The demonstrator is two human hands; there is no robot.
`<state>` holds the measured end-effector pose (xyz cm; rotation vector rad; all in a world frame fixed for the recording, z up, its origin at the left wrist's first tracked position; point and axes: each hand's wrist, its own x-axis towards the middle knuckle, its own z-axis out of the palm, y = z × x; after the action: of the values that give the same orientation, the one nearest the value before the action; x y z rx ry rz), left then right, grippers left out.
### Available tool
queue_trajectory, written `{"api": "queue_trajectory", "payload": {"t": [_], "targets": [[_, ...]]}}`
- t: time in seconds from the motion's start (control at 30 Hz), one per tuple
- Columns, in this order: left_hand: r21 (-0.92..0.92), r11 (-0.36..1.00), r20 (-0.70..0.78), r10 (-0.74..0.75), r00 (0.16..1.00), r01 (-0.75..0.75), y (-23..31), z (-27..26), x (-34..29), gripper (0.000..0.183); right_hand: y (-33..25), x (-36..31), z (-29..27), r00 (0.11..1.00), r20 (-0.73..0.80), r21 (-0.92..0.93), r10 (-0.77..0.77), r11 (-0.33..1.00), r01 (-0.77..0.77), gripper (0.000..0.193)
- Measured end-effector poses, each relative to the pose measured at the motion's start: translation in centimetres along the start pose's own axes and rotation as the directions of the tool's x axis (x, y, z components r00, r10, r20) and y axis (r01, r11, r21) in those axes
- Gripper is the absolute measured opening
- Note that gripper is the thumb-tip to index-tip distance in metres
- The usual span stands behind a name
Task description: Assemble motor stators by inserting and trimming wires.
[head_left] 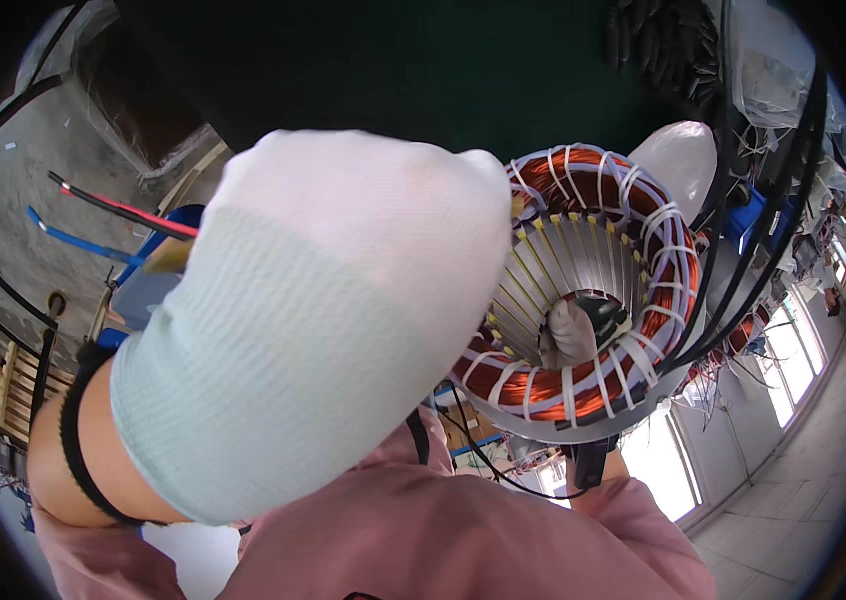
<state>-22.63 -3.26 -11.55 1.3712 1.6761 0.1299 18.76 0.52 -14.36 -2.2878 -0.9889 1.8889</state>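
Observation:
A round motor stator (pixel 678 290), with copper windings laced in white cord and yellow slot liners, is held up right of centre. My left hand (pixel 373 210), in a white knit glove, is closed at the stator's left rim; its back faces me and hides the fingers. Red, black and blue lead wires (pixel 123 210) stick out to the left from behind this hand. My right hand (pixel 570 335), also white-gloved, reaches up behind the stator. Part of it shows through the bore, and a white gloved-looking shape (pixel 678 165) rises past the far right rim.
A dark green surface (pixel 423 70) lies beyond, with a heap of dark pieces (pixel 658 45) at its far right. Black cables (pixel 763 220) hang at the right. A blue bin (pixel 148 285) and a wooden pallet (pixel 18 390) stand on the left, windows (pixel 793 350) on the right.

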Motion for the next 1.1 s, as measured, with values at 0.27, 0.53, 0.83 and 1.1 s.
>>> {"api": "queue_trajectory", "payload": {"t": [0.27, 0.53, 0.83, 1.1], "targets": [[-0.443, 0.865, -0.132, 0.196, 0.972, -0.234, -1.0, 7.8, -10.4, 0.025, 12.0, -6.8, 6.8, 0.977, 0.174, 0.322, 0.122, 0.931, -0.173, 0.041], [-0.464, 0.885, 0.118, 0.117, 0.986, -0.049, 4.5, 15.1, -8.8, 0.021, 5.5, -9.3, 13.3, 0.893, 0.421, 0.329, -0.157, 0.944, 0.011, 0.045], [-0.379, 0.925, -0.011, -0.04, 0.999, 0.033, -4.7, 7.1, -7.2, 0.057, 3.2, -1.8, 4.8, 0.961, 0.146, 0.349, -0.237, 0.921, 0.174, 0.027], [-0.41, 0.905, 0.059, -0.097, 0.994, 0.113, -6.4, 6.5, -4.7, 0.07, 2.1, 2.3, 5.9, 0.75, 0.151, -0.288, -0.644, 0.698, 0.656, 0.03]]}}
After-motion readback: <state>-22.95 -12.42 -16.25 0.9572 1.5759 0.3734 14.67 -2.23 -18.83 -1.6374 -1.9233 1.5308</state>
